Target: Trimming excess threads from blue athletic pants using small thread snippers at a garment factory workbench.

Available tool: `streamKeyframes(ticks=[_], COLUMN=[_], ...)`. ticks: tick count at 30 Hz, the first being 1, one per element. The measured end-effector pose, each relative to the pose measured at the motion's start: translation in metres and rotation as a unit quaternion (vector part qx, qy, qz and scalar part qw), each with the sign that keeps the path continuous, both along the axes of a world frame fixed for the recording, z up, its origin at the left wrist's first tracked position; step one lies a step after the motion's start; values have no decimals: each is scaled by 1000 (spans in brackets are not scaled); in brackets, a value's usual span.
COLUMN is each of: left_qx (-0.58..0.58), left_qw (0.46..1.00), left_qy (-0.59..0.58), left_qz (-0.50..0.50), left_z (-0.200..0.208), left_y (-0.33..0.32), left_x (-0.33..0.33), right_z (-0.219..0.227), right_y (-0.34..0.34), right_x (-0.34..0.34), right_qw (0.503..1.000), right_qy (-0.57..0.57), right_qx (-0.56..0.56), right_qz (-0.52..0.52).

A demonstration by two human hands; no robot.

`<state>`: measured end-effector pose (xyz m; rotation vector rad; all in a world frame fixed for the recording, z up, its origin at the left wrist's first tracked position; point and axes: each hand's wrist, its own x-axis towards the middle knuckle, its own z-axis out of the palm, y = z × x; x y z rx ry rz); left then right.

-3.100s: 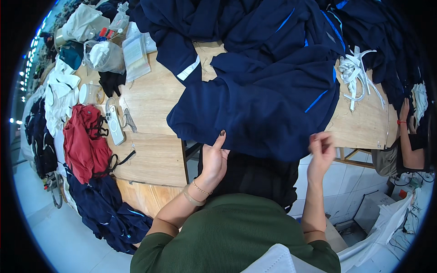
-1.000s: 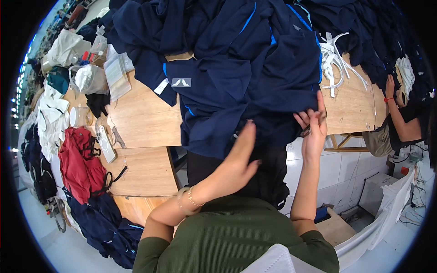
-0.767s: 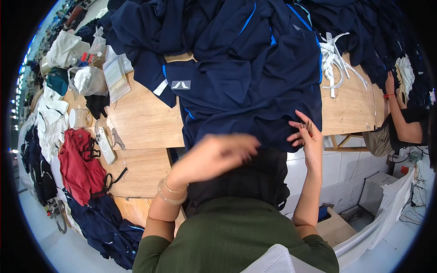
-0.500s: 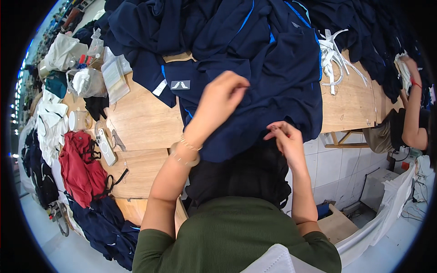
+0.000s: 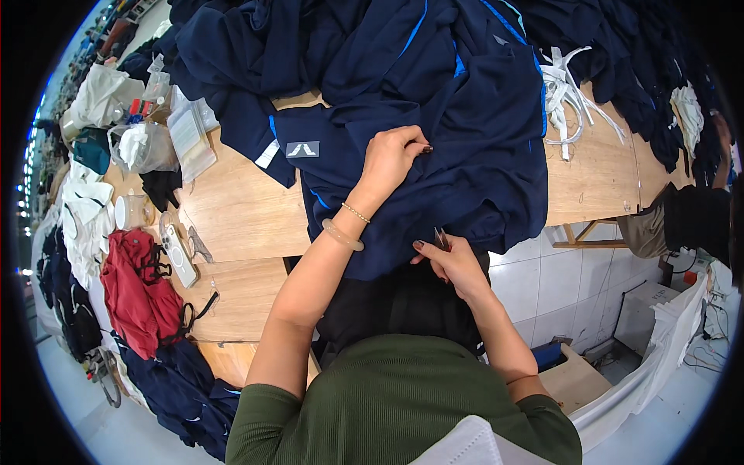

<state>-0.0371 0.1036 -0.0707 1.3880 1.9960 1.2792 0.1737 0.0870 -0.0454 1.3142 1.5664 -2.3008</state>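
Note:
A navy garment with bright blue piping is spread over the table edge and hangs toward my lap. My left hand, with bracelets at the wrist, rests over its middle, thumb and fingers pinched together at the cloth. Whether a thread is in that pinch is too small to tell. Near the garment's front edge, my right hand is closed round small thread snips, their dark pointed tips upward. The palm hides the rest of the snips. A grey patch lies flat on the cloth left of my left hand.
More navy garments are heaped at the back. White strips lie right of the garment. On the left are a red bag, a phone, a clear jar and plastic bags. At far right sits another person.
My right hand has moved left and down, and the snips' tips now show. My left hand has shifted slightly right, its fingers more tightly pinched. The other person's arm has moved back.

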Motion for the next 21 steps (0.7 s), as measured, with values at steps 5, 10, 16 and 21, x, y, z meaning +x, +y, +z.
streamKeyframes(ticks=[5, 10, 16, 21], left_qx=[-18, 144, 179, 25], left_qw=[985, 960, 933, 990], left_qy=[-173, -199, -83, 138], left_qz=[6, 132, 300, 22], left_z=[5, 28, 45, 25], left_y=[-3, -15, -63, -39], left_x=[-9, -43, -112, -79], right_z=[-14, -4, -1, 1], right_y=[-9, -8, -11, -10], right_x=[1, 5, 10, 10], right_qw=[995, 995, 995, 976], right_qy=[51, 48, 63, 126], right_qx=[5, 14, -14, -127], right_qz=[-88, -84, -78, -121])
